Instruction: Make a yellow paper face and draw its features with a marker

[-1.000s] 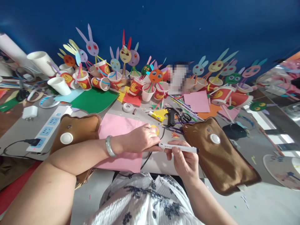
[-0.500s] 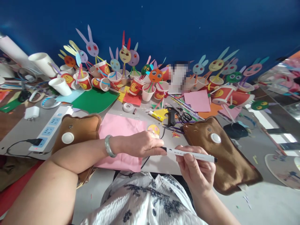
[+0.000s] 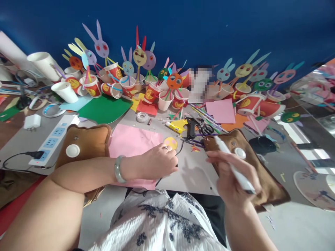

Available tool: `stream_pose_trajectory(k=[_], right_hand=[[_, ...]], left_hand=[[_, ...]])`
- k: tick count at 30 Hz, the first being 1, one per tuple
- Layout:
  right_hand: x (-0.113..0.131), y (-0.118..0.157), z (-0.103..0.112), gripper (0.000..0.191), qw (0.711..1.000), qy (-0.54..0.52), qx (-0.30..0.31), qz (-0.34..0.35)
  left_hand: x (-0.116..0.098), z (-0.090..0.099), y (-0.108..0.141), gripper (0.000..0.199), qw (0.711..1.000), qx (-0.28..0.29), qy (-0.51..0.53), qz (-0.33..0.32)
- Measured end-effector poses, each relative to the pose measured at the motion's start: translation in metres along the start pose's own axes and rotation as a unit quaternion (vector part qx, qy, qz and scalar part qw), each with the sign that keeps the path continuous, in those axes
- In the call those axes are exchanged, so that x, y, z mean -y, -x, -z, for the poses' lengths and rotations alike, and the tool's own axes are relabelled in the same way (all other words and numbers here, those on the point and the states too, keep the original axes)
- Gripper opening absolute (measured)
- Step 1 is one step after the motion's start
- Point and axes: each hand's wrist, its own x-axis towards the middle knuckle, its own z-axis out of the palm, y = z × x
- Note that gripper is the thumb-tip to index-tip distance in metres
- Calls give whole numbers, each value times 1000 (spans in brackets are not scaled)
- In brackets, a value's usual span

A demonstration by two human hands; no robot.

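Note:
A white marker (image 3: 242, 178) rests in my right hand (image 3: 232, 174), closed around its barrel, with the bare end pointing up and to the left. My left hand (image 3: 157, 162), with a ring and a bracelet, is closed over the table. A bit of the black marker cap (image 3: 177, 166) shows at its fingertips. Just beyond that hand lies a round yellow paper disc (image 3: 170, 143) with pink spots. Pink paper (image 3: 131, 136) spreads partly under my left wrist.
Brown cushion-like pads (image 3: 86, 139) lie on both sides. A power strip (image 3: 53, 139) stands left. Behind are a glue gun (image 3: 192, 128), scissors (image 3: 207, 129), a glue stick (image 3: 173, 127), green card (image 3: 104, 108) and several paper cups (image 3: 165, 101) with paper rabbit figures.
The marker has come out of its cap. My right hand has moved right with the marker and tilted it upward; my left hand keeps the cap and has closed more.

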Motion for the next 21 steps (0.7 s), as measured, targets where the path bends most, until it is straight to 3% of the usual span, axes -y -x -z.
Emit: stream_pose_trajectory(k=[2, 4, 11, 16, 19, 21], right_hand=[[3, -10, -15, 29, 994, 41, 53, 85], [6, -18, -27, 32, 989, 70, 75, 103], [3, -18, -38, 21, 999, 26, 42, 22], [-6, -10, -40, 21, 999, 22, 18, -44], [-13, -9, -45, 26, 998, 25, 35, -41], [-16, -12, -47, 33, 997, 47, 68, 2]], left_hand=[[-8, -2, 3, 26, 1000, 17, -16, 16], [-9, -6, 5, 21, 1000, 9, -21, 14], [-1, -23, 8, 12, 1000, 0, -22, -18], [1, -20, 13, 18, 998, 46, 31, -35], [1, -19, 15, 17, 998, 20, 59, -26], [1, -19, 15, 20, 998, 0, 66, -22]])
